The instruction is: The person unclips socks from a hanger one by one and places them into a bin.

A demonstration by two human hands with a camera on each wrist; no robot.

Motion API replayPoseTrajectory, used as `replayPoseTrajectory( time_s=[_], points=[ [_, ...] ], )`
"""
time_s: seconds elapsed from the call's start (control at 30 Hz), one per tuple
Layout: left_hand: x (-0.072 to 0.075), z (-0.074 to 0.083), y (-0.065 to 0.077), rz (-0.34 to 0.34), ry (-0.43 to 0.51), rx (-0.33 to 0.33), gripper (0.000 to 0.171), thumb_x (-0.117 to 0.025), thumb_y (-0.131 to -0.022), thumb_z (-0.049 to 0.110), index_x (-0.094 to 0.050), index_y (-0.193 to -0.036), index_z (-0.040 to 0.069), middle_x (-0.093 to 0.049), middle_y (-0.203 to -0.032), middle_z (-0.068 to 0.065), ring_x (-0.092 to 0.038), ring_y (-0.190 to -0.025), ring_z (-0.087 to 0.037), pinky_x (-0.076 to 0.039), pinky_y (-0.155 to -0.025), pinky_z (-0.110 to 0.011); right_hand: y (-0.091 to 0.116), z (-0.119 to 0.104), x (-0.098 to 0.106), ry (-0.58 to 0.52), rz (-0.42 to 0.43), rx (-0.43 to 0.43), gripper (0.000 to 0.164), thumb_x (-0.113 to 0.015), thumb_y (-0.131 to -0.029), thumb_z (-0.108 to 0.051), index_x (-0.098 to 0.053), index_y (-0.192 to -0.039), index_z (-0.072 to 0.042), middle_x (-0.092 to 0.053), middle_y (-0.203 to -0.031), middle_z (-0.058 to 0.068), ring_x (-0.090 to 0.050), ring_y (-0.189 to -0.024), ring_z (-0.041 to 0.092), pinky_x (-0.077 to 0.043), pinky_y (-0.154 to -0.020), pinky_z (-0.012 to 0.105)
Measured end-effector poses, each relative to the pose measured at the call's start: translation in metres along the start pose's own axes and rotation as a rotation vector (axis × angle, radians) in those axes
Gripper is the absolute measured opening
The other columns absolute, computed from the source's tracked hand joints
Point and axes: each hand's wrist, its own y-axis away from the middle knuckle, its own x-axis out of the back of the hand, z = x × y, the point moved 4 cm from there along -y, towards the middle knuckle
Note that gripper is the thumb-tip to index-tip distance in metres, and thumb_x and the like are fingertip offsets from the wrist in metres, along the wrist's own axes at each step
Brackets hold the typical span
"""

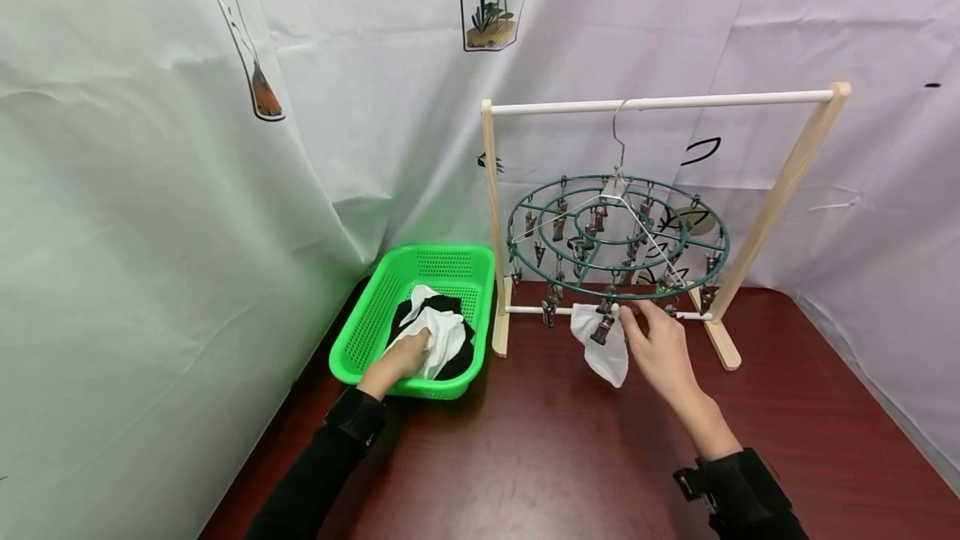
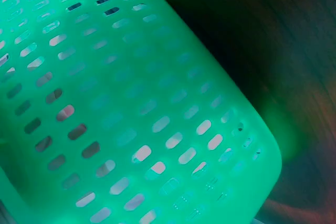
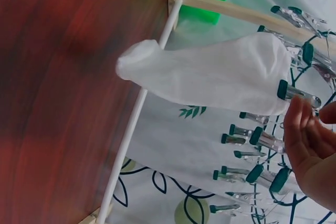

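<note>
A white sock [image 3: 210, 74] hangs from a metal clip [image 3: 294, 94] with a green tip, at the near rim of the round green clip hanger [image 1: 543, 288]. My right hand [image 1: 662, 352] is at that clip, its fingertips beside the clip's upper end, thumb and fingers a little apart. My left hand [image 1: 407, 354] reaches into the green basket [image 1: 375, 322] and grips a white sock [image 1: 448, 342] lying on black fabric [image 1: 456, 367]. White cloth hides some left fingers. The left wrist view shows the perforated basket wall [image 2: 142, 82], not the hand.
The hanger hooks onto the white bar [image 1: 555, 107] of a wooden-ended rack [image 1: 780, 182]. Several other clips [image 3: 268, 140] dangle around the hanger's rings. Rack and basket stand on a dark red table [image 1: 555, 448], with a printed white curtain [image 1: 390, 65] behind and to the left.
</note>
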Motion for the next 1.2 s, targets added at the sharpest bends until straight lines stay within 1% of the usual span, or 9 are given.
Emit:
replayPoseTrajectory(
  time_s=[0.2,0.37,0.5,0.67,0.83,0.93,1.07,1.1,1.2],
  points=[
    [-0.004,-0.008,-0.007,0.008,-0.012,-0.009,0.02,-0.066,-0.109,0.007,-0.061,-0.124,-0.005,-0.072,-0.112,-0.035,-0.071,-0.113,-0.055,-0.056,-0.092,-0.065,-0.019,0.0,-0.008,-0.03,-0.148,-0.046,0.044,-0.06,-0.115,-0.009,-0.054,-0.154,0.011,-0.061,-0.145,0.041,-0.065,-0.129,0.057,-0.055,-0.101,0.068],
    [-0.006,-0.016,-0.009,0.053,-0.004,-0.029,0.023,-0.069,-0.107,0.008,-0.064,-0.127,-0.003,-0.074,-0.112,-0.03,-0.071,-0.113,-0.053,-0.057,-0.093,-0.064,-0.029,-0.003,-0.013,-0.055,-0.188,-0.035,0.038,-0.062,-0.115,-0.008,-0.059,-0.149,0.009,-0.066,-0.141,0.037,-0.07,-0.12,0.054,-0.061,-0.088,0.058],
    [-0.005,-0.02,-0.011,0.084,-0.032,-0.05,0.014,-0.07,-0.107,0.008,-0.064,-0.116,0.0,-0.073,-0.102,-0.024,-0.073,-0.103,-0.048,-0.057,-0.084,-0.059,-0.033,-0.005,-0.014,-0.038,-0.176,-0.029,0.027,-0.067,-0.112,-0.006,-0.067,-0.136,0.006,-0.067,-0.137,0.038,-0.071,-0.101,0.047,-0.048,-0.069,0.042],
    [-0.004,-0.024,-0.008,0.141,-0.083,-0.048,0.015,-0.072,-0.102,0.008,-0.065,-0.112,-0.001,-0.071,-0.095,-0.021,-0.073,-0.095,-0.047,-0.057,-0.078,-0.057,-0.033,-0.005,-0.016,-0.055,-0.164,-0.036,0.017,-0.07,-0.11,-0.005,-0.069,-0.125,0.004,-0.074,-0.122,0.033,-0.066,-0.091,0.039,-0.043,-0.068,0.037],
    [0.05,0.065,0.036,0.265,-0.116,-0.004,0.029,-0.077,-0.099,0.005,-0.07,-0.123,-0.008,-0.071,-0.106,-0.029,-0.073,-0.102,-0.05,-0.06,-0.086,-0.061,-0.03,-0.003,-0.017,-0.069,-0.158,-0.057,0.014,-0.071,-0.109,-0.003,-0.07,-0.121,0.003,-0.078,-0.11,0.028,-0.074,-0.1,0.04,-0.049,-0.076,0.039],
    [0.067,0.116,0.05,0.356,-0.039,-0.07,0.034,-0.073,-0.105,0.009,-0.07,-0.135,-0.006,-0.072,-0.119,-0.029,-0.072,-0.111,-0.046,-0.061,-0.093,-0.058,-0.03,-0.003,-0.019,-0.068,-0.156,-0.058,0.014,-0.071,-0.109,-0.002,-0.07,-0.121,0.003,-0.078,-0.109,0.027,-0.075,-0.103,0.043,-0.05,-0.079,0.042],
    [0.061,0.174,0.053,0.441,0.073,-0.226,0.029,-0.073,-0.107,0.009,-0.073,-0.132,-0.005,-0.077,-0.122,-0.024,-0.073,-0.113,-0.041,-0.061,-0.098,-0.053,-0.029,-0.003,-0.02,-0.073,-0.151,-0.051,0.011,-0.07,-0.109,-0.001,-0.07,-0.12,0.004,-0.078,-0.107,0.027,-0.074,-0.104,0.043,-0.054,-0.083,0.049],
    [0.063,0.197,0.056,0.418,0.103,-0.231,0.028,-0.078,-0.103,0.005,-0.074,-0.127,-0.008,-0.077,-0.12,-0.026,-0.073,-0.113,-0.043,-0.061,-0.099,-0.053,-0.03,-0.004,-0.02,-0.074,-0.148,-0.051,0.011,-0.069,-0.109,-0.001,-0.07,-0.119,0.004,-0.078,-0.107,0.027,-0.074,-0.104,0.043,-0.055,-0.084,0.05],
    [0.028,0.219,0.035,0.332,0.198,-0.265,0.036,-0.083,-0.103,0.019,-0.074,-0.13,-0.002,-0.079,-0.116,-0.018,-0.075,-0.106,-0.032,-0.061,-0.093,-0.045,-0.03,-0.004,-0.021,-0.079,-0.146,-0.05,0.011,-0.069,-0.109,0.0,-0.07,-0.119,0.004,-0.077,-0.109,0.027,-0.075,-0.105,0.043,-0.056,-0.085,0.051]
  ],
)
